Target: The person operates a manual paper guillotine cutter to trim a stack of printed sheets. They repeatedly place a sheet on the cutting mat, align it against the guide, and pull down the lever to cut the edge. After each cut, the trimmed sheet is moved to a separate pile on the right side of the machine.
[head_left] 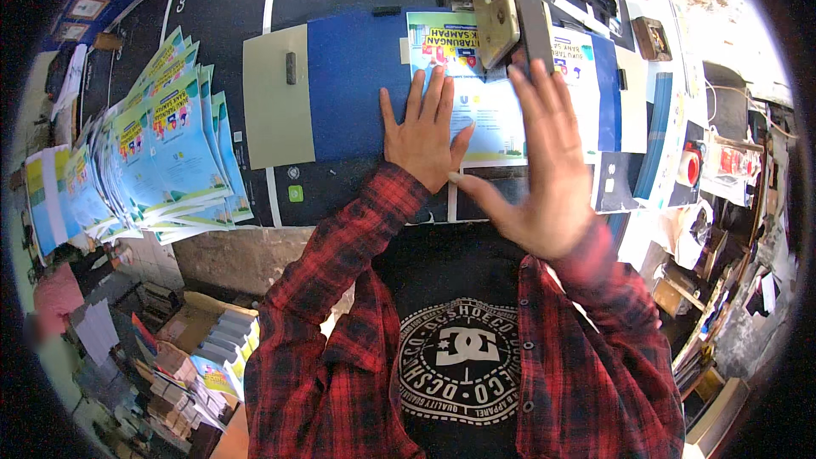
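My left hand (pixel 422 134) lies flat, fingers spread, on a light blue printed booklet (pixel 489 123) on a dark blue work surface (pixel 348 85). My right hand (pixel 544 166) is raised just above the booklet's right part, open, palm down, fingers apart, holding nothing. A beige metal stapler arm (pixel 493 13) reaches over the booklet's top edge, just beyond my fingertips. Both sleeves are red and black plaid.
A fanned stack of the same blue booklets (pixel 161 153) lies at the left of the table. A beige panel (pixel 274 93) sits left of the blue surface. Papers and a red button box (pixel 690 166) stand at the right. Cartons and booklet piles (pixel 204 357) sit on the floor below left.
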Action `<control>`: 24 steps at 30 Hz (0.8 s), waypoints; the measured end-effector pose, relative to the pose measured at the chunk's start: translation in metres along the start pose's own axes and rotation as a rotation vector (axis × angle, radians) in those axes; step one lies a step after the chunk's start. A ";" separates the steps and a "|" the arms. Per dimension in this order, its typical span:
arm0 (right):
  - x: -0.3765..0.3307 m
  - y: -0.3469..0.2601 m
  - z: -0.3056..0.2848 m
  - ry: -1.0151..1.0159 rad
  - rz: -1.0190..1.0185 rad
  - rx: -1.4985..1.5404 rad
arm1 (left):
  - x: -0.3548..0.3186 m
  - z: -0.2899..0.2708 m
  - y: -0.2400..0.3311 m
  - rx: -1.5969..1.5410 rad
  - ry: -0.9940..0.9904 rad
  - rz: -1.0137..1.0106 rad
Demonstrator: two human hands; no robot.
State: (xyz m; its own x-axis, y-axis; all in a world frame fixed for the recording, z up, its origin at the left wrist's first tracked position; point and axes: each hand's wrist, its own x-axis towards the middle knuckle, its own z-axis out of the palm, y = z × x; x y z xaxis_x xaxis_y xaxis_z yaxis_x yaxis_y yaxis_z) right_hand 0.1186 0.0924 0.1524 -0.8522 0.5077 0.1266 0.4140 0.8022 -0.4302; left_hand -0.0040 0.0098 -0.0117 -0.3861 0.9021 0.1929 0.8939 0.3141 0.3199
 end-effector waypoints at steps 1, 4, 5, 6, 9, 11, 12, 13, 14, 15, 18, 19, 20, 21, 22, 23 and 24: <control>0.010 0.000 -0.027 -0.058 -0.077 0.088 | -0.002 -0.001 0.001 0.003 -0.005 -0.016; 0.035 0.012 -0.068 -0.068 0.188 0.946 | 0.002 -0.006 0.002 0.000 -0.003 0.001; 0.045 0.035 -0.065 0.041 0.223 1.222 | 0.001 -0.006 -0.001 -0.105 0.032 -0.045; 0.051 0.070 -0.052 0.106 0.240 0.882 | 0.001 -0.007 -0.006 -0.211 0.072 -0.096; -0.001 0.195 0.016 0.140 0.047 0.039 | -0.001 -0.023 -0.004 -0.140 0.151 -0.234; -0.022 0.175 0.029 -0.077 0.091 -0.060 | -0.010 -0.025 -0.007 -0.153 0.119 -0.266; -0.040 0.180 0.046 -0.035 0.108 -0.036 | -0.010 -0.026 -0.004 -0.100 0.190 -0.199; -0.058 0.190 0.068 0.006 0.124 -0.021 | -0.007 -0.029 -0.005 -0.417 0.165 -0.304; -0.061 0.191 0.073 0.037 0.117 -0.020 | -0.001 -0.031 -0.006 -0.731 0.146 -0.404; -0.065 0.190 0.079 0.065 0.112 -0.015 | 0.007 -0.031 -0.008 -1.046 0.121 -0.499; -0.061 0.174 0.088 0.068 0.113 0.058 | 0.022 -0.046 -0.028 -1.533 -0.103 -0.907; -0.057 0.159 0.092 0.046 0.149 0.154 | 0.020 -0.044 -0.036 -1.499 -0.123 -0.952; -0.052 0.144 0.094 0.035 0.187 0.248 | 0.019 -0.047 -0.049 -1.402 -0.126 -0.978; -0.037 0.109 0.082 0.007 0.180 0.294 | 0.013 -0.053 -0.065 -1.300 -0.133 -1.008; -0.033 0.096 0.086 0.028 0.114 0.192 | 0.005 -0.056 -0.087 -1.256 -0.114 -1.004; -0.028 0.084 0.091 0.039 0.046 0.093 | -0.003 -0.062 -0.102 -1.212 -0.092 -1.009; -0.022 0.075 0.098 0.059 0.031 0.105 | -0.002 -0.064 -0.100 -1.179 -0.102 -1.005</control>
State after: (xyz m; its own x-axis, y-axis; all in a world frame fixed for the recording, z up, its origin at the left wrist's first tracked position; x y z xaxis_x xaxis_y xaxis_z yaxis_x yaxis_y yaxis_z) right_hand 0.1371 0.1108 0.0297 -0.8182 0.5515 0.1627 0.4012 0.7502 -0.5256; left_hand -0.1074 -0.0423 0.0156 -0.6354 0.5012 -0.5874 -0.4125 0.4228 0.8069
